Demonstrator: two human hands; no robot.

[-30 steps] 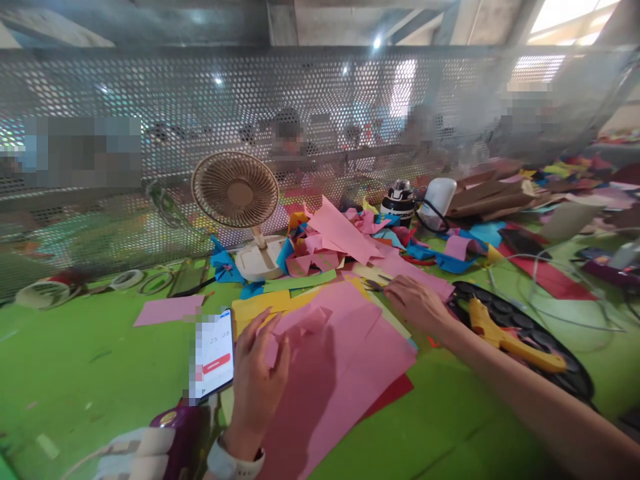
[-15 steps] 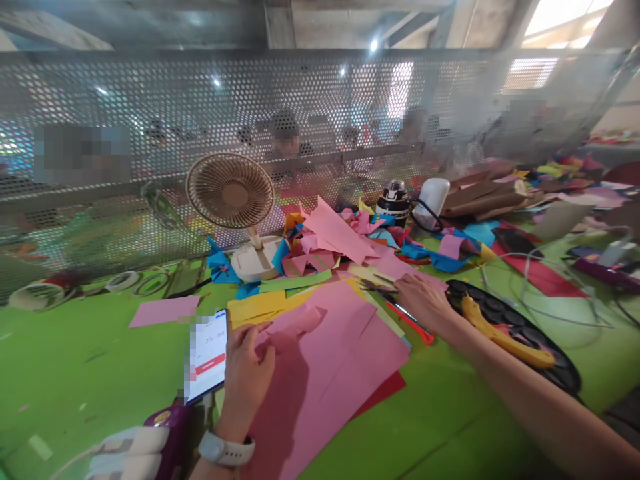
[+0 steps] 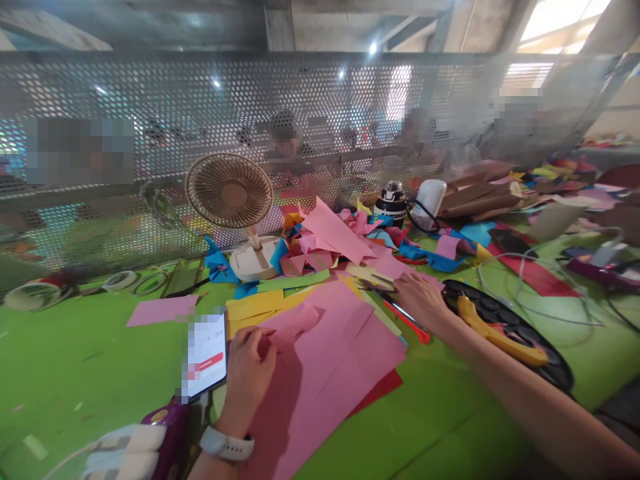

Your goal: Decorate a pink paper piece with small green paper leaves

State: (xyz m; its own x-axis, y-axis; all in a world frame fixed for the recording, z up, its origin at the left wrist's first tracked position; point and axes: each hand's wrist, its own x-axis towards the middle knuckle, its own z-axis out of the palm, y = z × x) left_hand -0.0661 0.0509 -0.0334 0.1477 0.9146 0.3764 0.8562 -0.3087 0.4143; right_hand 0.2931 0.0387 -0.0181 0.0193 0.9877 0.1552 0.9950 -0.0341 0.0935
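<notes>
My left hand (image 3: pixel 249 372) rests with curled fingers on the near left edge of a large pink paper sheet (image 3: pixel 325 360), pinching a small folded pink piece (image 3: pixel 295 320). A phone (image 3: pixel 206 355) stands just left of that hand. My right hand (image 3: pixel 424 300) lies palm down at the sheet's far right corner, fingers closed over red-handled scissors (image 3: pixel 407 320) whose blades point toward the paper pile.
A small beige fan (image 3: pixel 231 200) stands at the back, with a heap of coloured paper scraps (image 3: pixel 350 240) beside it. A yellow glue gun (image 3: pixel 493 330) lies on a black tray (image 3: pixel 550 363) at the right. Tape rolls (image 3: pixel 120 280), cables and a perforated metal screen (image 3: pixel 150 133) border the green table.
My right hand has drawn the red-handled scissors out from the paper pile into view. My left hand's fingers have curled from spread to closed on the pink paper.
</notes>
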